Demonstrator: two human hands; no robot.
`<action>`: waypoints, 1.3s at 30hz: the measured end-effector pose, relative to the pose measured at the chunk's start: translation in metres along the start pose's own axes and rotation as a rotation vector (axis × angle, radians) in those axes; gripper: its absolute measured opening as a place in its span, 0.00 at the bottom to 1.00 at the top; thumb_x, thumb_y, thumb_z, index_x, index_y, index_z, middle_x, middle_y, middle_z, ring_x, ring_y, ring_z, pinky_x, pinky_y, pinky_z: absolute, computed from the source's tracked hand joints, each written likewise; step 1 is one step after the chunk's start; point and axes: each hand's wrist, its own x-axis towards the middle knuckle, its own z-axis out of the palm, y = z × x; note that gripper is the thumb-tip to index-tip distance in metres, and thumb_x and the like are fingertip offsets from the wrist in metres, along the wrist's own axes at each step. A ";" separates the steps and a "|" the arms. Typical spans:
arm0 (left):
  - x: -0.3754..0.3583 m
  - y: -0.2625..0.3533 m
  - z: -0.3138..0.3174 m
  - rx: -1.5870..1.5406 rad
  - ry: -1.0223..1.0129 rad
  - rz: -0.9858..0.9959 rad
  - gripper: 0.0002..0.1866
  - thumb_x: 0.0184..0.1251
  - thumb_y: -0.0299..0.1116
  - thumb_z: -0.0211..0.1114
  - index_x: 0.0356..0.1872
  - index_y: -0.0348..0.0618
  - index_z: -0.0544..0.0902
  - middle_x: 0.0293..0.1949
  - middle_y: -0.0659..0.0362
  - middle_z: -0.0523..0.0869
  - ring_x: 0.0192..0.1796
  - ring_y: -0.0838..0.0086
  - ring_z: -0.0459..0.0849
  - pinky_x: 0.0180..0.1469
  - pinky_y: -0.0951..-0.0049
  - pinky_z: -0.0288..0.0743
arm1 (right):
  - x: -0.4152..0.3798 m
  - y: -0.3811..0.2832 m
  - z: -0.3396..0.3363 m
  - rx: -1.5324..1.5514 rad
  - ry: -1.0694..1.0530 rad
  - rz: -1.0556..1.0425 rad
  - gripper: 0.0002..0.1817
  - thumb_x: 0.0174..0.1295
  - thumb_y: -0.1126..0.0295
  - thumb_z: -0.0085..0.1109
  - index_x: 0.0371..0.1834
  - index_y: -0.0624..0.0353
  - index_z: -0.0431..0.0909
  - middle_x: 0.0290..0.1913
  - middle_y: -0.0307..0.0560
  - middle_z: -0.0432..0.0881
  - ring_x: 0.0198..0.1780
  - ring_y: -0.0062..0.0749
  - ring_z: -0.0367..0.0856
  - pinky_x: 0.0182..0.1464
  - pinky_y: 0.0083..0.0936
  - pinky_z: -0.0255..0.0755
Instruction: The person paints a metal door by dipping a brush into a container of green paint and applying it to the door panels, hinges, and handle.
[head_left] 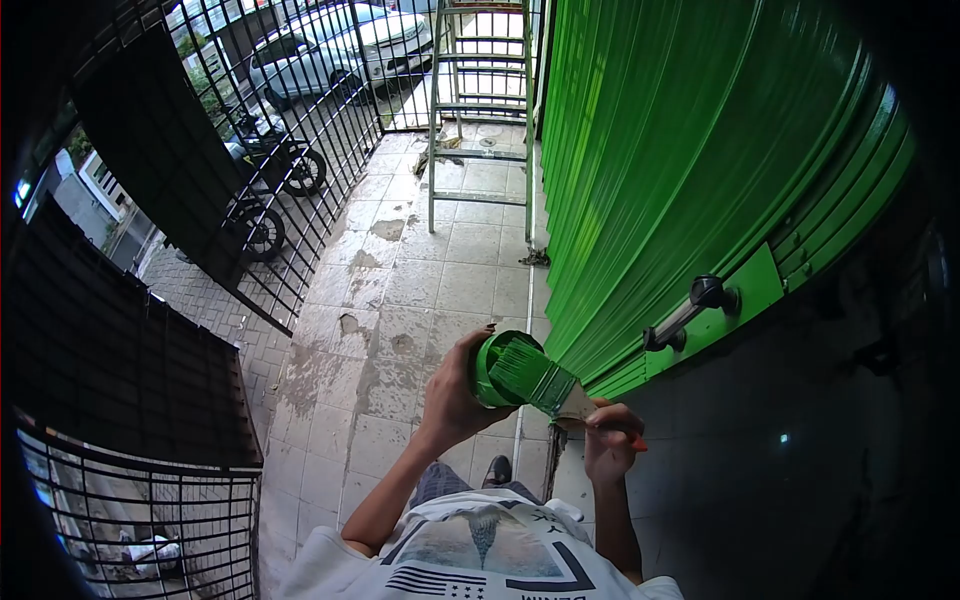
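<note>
My left hand [453, 396] is wrapped around a small paint can [483, 372] coated with green paint, held in front of my body with its mouth facing up toward me. In my right hand [612, 442] is a paintbrush [552, 388], gripped by its pale handle with an orange-red end. Its green-soaked bristles overlap the can's opening in this view. To the right stands a folding metal door [660, 180] with bright green slats. A black and grey pull handle [690, 315] sticks out from its near edge.
A metal stepladder [481, 155] stands ahead on the worn tile floor [400, 325]. Black bar fencing [300, 130] runs along the left, with motorcycles [262, 232] and a silver car [340, 50] beyond it. A dark doorway lies at the lower right.
</note>
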 end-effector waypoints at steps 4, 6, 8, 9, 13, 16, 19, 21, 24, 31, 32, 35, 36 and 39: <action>0.006 0.000 0.002 -0.011 -0.029 -0.018 0.47 0.33 0.33 0.83 0.60 0.44 0.65 0.55 0.51 0.78 0.56 0.59 0.80 0.56 0.63 0.75 | 0.001 0.006 -0.007 -0.097 0.052 -0.050 0.12 0.42 0.75 0.49 0.29 0.73 0.76 0.36 0.59 0.81 0.38 0.36 0.79 0.47 0.26 0.71; 0.008 -0.001 0.005 -0.054 -0.034 -0.002 0.48 0.33 0.33 0.83 0.60 0.43 0.64 0.55 0.50 0.78 0.56 0.59 0.80 0.56 0.63 0.75 | -0.002 0.009 -0.008 -0.085 0.088 -0.030 0.14 0.41 0.74 0.50 0.28 0.73 0.78 0.34 0.57 0.82 0.38 0.35 0.80 0.51 0.26 0.71; 0.008 -0.004 0.011 -0.099 -0.056 -0.009 0.48 0.33 0.33 0.83 0.60 0.43 0.64 0.54 0.49 0.78 0.56 0.60 0.80 0.56 0.64 0.75 | -0.007 0.012 -0.016 -0.126 0.100 -0.054 0.14 0.40 0.73 0.51 0.28 0.72 0.80 0.32 0.55 0.82 0.37 0.33 0.80 0.52 0.26 0.71; 0.007 -0.004 0.015 -0.107 -0.063 -0.010 0.48 0.33 0.33 0.83 0.60 0.43 0.64 0.54 0.49 0.78 0.56 0.60 0.80 0.56 0.64 0.75 | -0.008 0.013 -0.017 -0.105 0.113 -0.040 0.15 0.40 0.72 0.51 0.29 0.72 0.80 0.32 0.55 0.82 0.36 0.32 0.80 0.51 0.25 0.71; 0.008 -0.005 0.027 -0.150 -0.091 0.002 0.48 0.33 0.34 0.83 0.60 0.43 0.64 0.53 0.50 0.78 0.54 0.59 0.80 0.56 0.63 0.76 | -0.017 0.010 -0.022 -0.110 0.233 -0.433 0.11 0.42 0.72 0.48 0.28 0.69 0.73 0.32 0.54 0.78 0.37 0.40 0.79 0.46 0.34 0.76; 0.007 -0.006 0.032 -0.201 -0.110 0.040 0.47 0.33 0.37 0.82 0.59 0.44 0.65 0.53 0.50 0.78 0.54 0.57 0.80 0.54 0.61 0.77 | -0.028 -0.004 -0.039 -0.111 0.443 -0.518 0.09 0.45 0.70 0.46 0.28 0.65 0.70 0.31 0.52 0.75 0.30 0.44 0.80 0.40 0.37 0.81; 0.003 -0.010 0.033 -0.242 -0.142 0.043 0.47 0.33 0.36 0.83 0.60 0.44 0.64 0.54 0.50 0.78 0.54 0.58 0.80 0.55 0.62 0.76 | -0.049 -0.005 -0.072 -0.341 0.619 -0.598 0.09 0.51 0.71 0.42 0.29 0.66 0.70 0.28 0.49 0.75 0.29 0.45 0.82 0.41 0.36 0.82; 0.001 -0.014 0.033 -0.235 -0.166 0.034 0.48 0.33 0.36 0.83 0.60 0.44 0.64 0.55 0.50 0.77 0.54 0.58 0.80 0.55 0.62 0.76 | -0.066 0.001 -0.098 -0.487 0.726 -0.567 0.10 0.53 0.72 0.41 0.30 0.67 0.70 0.28 0.49 0.76 0.31 0.46 0.84 0.41 0.35 0.82; 0.001 -0.015 0.030 -0.233 -0.207 0.005 0.49 0.32 0.34 0.84 0.60 0.41 0.64 0.54 0.50 0.78 0.55 0.62 0.79 0.58 0.65 0.74 | -0.070 0.007 -0.113 -0.507 0.892 -0.541 0.10 0.51 0.72 0.43 0.28 0.70 0.71 0.28 0.52 0.76 0.30 0.47 0.84 0.39 0.34 0.82; -0.001 -0.025 0.025 -0.246 -0.234 -0.029 0.50 0.31 0.33 0.84 0.60 0.39 0.63 0.53 0.51 0.79 0.56 0.65 0.79 0.59 0.66 0.73 | -0.025 -0.007 -0.100 -0.532 0.965 -0.521 0.09 0.50 0.74 0.46 0.27 0.71 0.71 0.28 0.54 0.77 0.29 0.45 0.84 0.38 0.32 0.82; -0.001 -0.025 0.024 -0.231 -0.237 -0.021 0.50 0.31 0.33 0.84 0.60 0.40 0.63 0.52 0.50 0.79 0.55 0.63 0.79 0.58 0.65 0.74 | -0.018 -0.014 -0.099 -0.541 0.932 -0.557 0.09 0.51 0.74 0.46 0.26 0.71 0.71 0.29 0.54 0.77 0.29 0.45 0.84 0.38 0.32 0.82; 0.002 -0.024 0.021 -0.221 -0.246 0.002 0.49 0.32 0.35 0.83 0.60 0.43 0.63 0.52 0.49 0.79 0.54 0.59 0.80 0.57 0.63 0.75 | -0.012 -0.034 -0.097 -0.522 0.877 -0.695 0.10 0.51 0.72 0.45 0.26 0.71 0.71 0.28 0.55 0.78 0.29 0.46 0.84 0.39 0.34 0.81; 0.002 -0.023 0.021 -0.235 -0.248 0.006 0.49 0.33 0.35 0.83 0.60 0.43 0.63 0.52 0.50 0.79 0.54 0.59 0.80 0.57 0.63 0.75 | -0.012 -0.039 -0.094 -0.493 0.868 -0.740 0.10 0.50 0.72 0.45 0.26 0.71 0.71 0.28 0.55 0.78 0.28 0.47 0.84 0.39 0.35 0.81; 0.004 -0.025 0.020 -0.228 -0.261 -0.004 0.48 0.32 0.35 0.83 0.60 0.43 0.64 0.52 0.50 0.79 0.54 0.60 0.80 0.57 0.63 0.75 | -0.016 -0.035 -0.097 -0.476 0.886 -0.760 0.11 0.49 0.72 0.46 0.26 0.71 0.72 0.26 0.55 0.78 0.28 0.48 0.84 0.39 0.36 0.80</action>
